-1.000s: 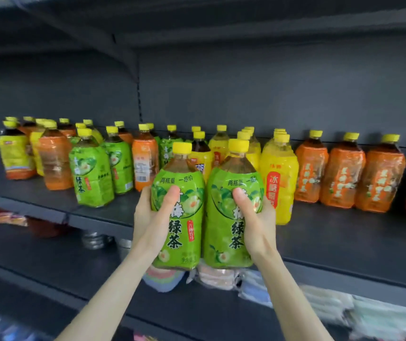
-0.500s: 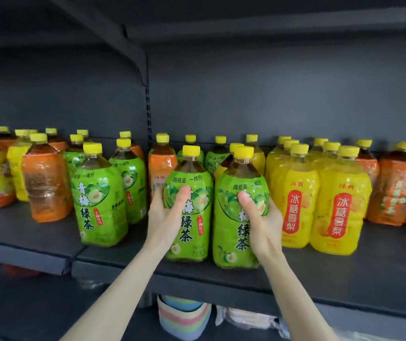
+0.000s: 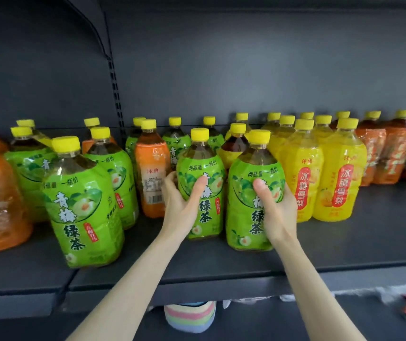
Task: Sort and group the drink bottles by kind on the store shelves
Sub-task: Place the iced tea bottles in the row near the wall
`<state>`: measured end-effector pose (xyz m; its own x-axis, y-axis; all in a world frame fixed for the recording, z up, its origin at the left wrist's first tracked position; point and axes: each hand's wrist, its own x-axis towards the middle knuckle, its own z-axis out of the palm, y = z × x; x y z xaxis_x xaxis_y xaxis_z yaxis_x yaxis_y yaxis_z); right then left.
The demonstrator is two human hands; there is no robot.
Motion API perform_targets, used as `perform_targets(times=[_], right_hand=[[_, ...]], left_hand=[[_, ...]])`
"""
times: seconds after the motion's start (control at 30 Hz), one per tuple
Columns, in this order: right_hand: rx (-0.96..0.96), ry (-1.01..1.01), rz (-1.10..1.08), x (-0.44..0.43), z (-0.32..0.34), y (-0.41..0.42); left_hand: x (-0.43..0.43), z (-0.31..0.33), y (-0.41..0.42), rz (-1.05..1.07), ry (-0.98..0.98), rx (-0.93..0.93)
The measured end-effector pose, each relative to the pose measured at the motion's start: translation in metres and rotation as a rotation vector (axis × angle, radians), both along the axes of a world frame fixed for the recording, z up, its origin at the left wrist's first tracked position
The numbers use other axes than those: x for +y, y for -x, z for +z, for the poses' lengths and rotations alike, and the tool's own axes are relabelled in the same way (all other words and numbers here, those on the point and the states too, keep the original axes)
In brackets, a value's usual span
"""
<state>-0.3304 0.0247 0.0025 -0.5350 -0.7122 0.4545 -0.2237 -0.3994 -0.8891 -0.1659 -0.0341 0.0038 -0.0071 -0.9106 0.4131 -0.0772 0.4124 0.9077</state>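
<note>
Grips a green bottle [image 3: 203, 163] in the left hand [image 3: 182, 203] and a second green bottle [image 3: 251, 168] in the right hand [image 3: 277, 212], thumbs across labels reading 青梅绿茶, beside yellow bottles [image 3: 339, 183] marked 冰糖雪梨.

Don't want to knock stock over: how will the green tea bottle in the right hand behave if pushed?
Likely heavy for its size: the green tea bottle looks nearly full. Tall and narrow-based, it may tip if pushed near the top. Glossy-wrapped, it might slip in the right hand.
</note>
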Motion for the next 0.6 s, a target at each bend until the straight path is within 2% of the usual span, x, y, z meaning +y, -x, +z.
perform_targets(times=[0.27, 0.6], right_hand=[[0.026, -0.048, -0.065, -0.004, -0.004, -0.003], [0.02, 0.001, -0.044, -0.012, -0.007, 0.004]], left_hand=[[-0.017, 0.001, 0.006, -0.073, 0.016, 0.07], [-0.05, -0.001, 0.028, -0.131, -0.02, 0.102]])
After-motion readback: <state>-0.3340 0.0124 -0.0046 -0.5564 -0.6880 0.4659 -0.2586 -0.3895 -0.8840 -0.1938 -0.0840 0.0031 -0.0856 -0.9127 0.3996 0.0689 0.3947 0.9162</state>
